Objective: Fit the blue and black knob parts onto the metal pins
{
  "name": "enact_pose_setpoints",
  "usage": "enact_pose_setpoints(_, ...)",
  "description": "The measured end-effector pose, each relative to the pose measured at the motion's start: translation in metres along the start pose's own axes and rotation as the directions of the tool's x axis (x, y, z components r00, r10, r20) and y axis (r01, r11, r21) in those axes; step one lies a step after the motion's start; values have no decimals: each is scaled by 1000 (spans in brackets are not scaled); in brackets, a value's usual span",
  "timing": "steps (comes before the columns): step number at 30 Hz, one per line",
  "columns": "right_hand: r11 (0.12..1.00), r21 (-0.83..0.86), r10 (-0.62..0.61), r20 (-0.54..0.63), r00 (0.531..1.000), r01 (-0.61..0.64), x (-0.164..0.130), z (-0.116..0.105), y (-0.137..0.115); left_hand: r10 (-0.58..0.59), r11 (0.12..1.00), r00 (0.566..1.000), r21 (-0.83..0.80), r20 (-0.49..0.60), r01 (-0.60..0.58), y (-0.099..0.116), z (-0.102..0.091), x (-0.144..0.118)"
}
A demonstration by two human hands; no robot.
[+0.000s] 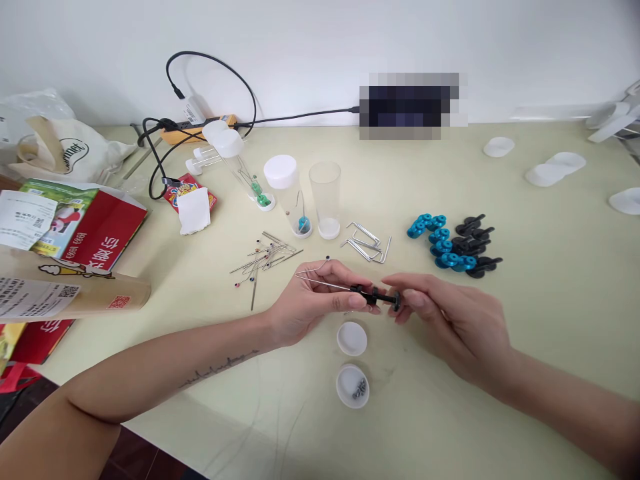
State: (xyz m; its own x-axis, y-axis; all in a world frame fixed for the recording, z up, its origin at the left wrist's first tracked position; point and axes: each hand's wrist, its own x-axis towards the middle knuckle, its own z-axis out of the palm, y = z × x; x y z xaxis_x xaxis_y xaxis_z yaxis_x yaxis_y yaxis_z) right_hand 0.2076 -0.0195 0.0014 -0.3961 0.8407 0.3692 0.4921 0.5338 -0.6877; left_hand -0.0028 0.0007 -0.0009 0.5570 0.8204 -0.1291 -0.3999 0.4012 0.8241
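My left hand (313, 300) and my right hand (450, 320) meet over the middle of the pale green table (550, 280). Between their fingertips they pinch a small black part (376, 297) with a flange at its right end. The left hand also holds a thin bent metal wire (315, 275) that sticks out to the left. Just below the hands lie two white caps, one empty (351, 338) and one with small dark screws (353, 387) in it.
A heap of metal pins (263, 261), hex keys (367, 241), three clear tubes (325, 199) and a pile of blue (434, 241) and black (475, 243) parts lie behind the hands. Red cartons (65, 247) crowd the left edge. Cables and a power strip (200, 130) run along the wall.
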Motion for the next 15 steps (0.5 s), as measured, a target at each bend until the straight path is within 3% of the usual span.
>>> enact_pose_setpoints(7, 994, -36, 105, 1, 994, -105, 3, 3, 0, -1, 1000, 1000, 14, 10, 1, 2, 1, -1)
enact_pose_setpoints(15, 991, -20, 135, 55, 989, -134, 5, 2, -1, -12, 999, 999, 38, 33, 11, 2, 1, -3)
